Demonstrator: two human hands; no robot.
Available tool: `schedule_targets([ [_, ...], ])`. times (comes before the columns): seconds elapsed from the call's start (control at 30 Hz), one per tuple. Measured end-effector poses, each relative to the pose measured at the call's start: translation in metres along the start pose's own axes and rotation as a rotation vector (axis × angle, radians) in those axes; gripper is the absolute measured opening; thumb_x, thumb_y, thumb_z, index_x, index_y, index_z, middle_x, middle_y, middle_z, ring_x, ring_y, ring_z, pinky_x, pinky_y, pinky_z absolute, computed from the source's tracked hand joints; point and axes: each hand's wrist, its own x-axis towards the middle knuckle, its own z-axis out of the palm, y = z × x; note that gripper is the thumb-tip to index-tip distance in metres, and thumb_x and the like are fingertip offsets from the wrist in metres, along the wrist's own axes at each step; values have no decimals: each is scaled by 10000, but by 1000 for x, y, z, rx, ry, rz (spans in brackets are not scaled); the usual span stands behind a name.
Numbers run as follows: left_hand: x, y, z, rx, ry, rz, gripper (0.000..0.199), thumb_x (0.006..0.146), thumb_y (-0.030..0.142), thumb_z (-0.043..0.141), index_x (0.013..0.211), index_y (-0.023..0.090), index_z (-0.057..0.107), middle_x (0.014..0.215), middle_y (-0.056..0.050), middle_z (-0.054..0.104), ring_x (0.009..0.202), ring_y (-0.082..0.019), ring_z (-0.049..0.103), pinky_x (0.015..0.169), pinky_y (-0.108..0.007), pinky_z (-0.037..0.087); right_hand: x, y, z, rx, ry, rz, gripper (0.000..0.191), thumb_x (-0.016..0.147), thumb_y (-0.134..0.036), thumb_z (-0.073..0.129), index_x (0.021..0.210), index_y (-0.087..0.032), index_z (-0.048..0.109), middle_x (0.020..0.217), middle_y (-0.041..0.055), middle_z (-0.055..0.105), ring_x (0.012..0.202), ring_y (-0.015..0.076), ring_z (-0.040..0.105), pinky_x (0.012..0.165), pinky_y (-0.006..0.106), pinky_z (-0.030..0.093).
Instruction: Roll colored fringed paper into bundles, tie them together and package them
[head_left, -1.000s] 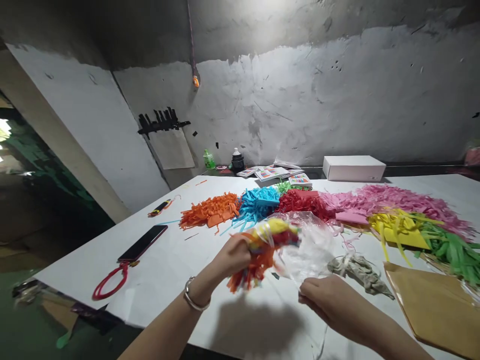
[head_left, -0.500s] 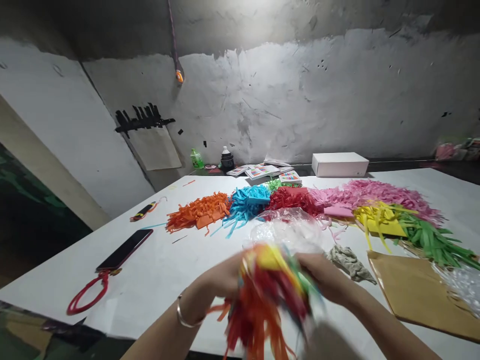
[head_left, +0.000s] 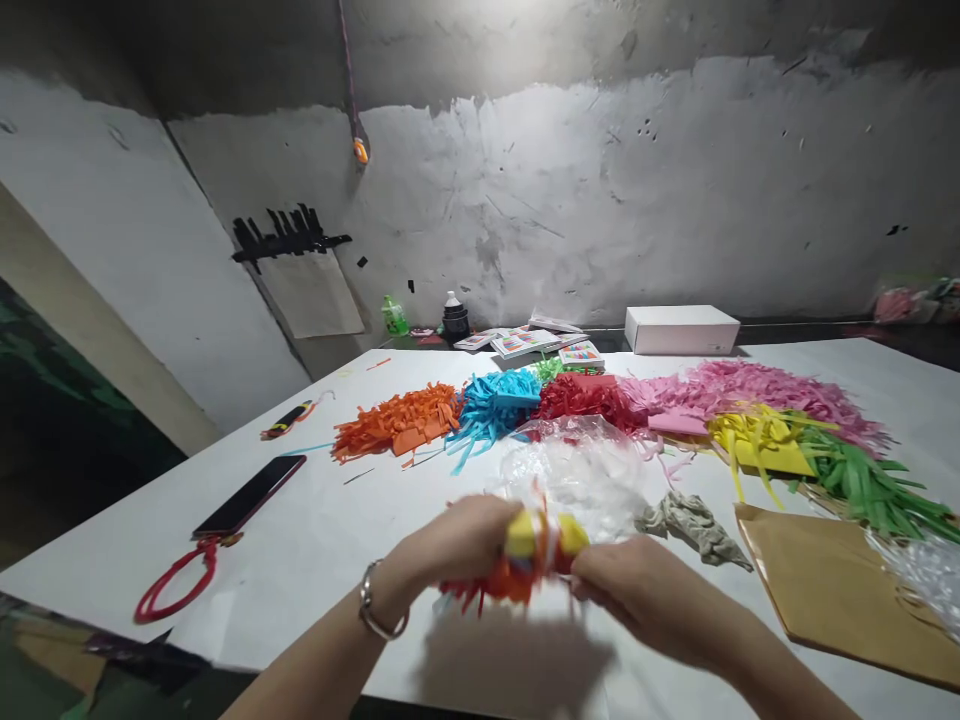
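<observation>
A tassel of fringed paper strips [head_left: 517,580], mostly red and orange with a yellow end, is held sideways above the table. My left hand [head_left: 469,545] is closed around its middle, the fringe hanging below the palm. A pale band appears to circle the tassel by the yellow end, though motion smears it. Against that end, my right hand [head_left: 637,580] is closed in a pinch; what its fingertips grip is too blurred to make out. Beyond the hands lies a clear plastic bag [head_left: 577,470].
Fringed paper piles in orange [head_left: 397,425], blue [head_left: 491,405], red [head_left: 585,400], pink [head_left: 772,395], yellow [head_left: 757,440] and green [head_left: 862,485] line the back. A phone [head_left: 247,497] lies left; a crumpled grey cloth [head_left: 697,528] and brown cardboard [head_left: 840,590] are right. A white box [head_left: 681,331] stands behind.
The tassel, hanging fringe-down and blurred before, has turned sideways with its fringe to the left. Its yellow end now points toward my right hand. Both hands have shifted slightly.
</observation>
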Motion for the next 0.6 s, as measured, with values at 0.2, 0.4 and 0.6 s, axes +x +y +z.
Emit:
schedule_targets([
  [0.2, 1, -1, 3, -214, -84, 124, 236, 718, 281, 630, 893, 149, 717, 887, -52, 735, 811, -232, 651, 717, -286, 547, 5, 7, 3, 12, 71, -25, 279, 1022, -188, 381, 882, -202, 623, 804, 11, 712, 692, 126, 647, 628, 209, 417],
  [0.4, 9, -2, 26, -219, 126, 66, 315, 707, 199, 646, 1016, 148, 680, 1041, -53, 700, 956, -253, 630, 847, -325, 528, -9, -11, 24, -119, 182, -7, 308, 1015, -150, 332, 825, -188, 572, 712, 33, 634, 587, 158, 570, 548, 275, 301],
  [0.6, -5, 15, 73, -379, 213, 26, 395, 694, 110, 633, 1084, 166, 618, 923, -23, 684, 830, -205, 613, 782, -308, 530, -3, -18, 28, 28, 659, 91, 310, 1027, -237, 411, 732, -214, 502, 647, -20, 534, 573, 119, 536, 558, 235, 378],
])
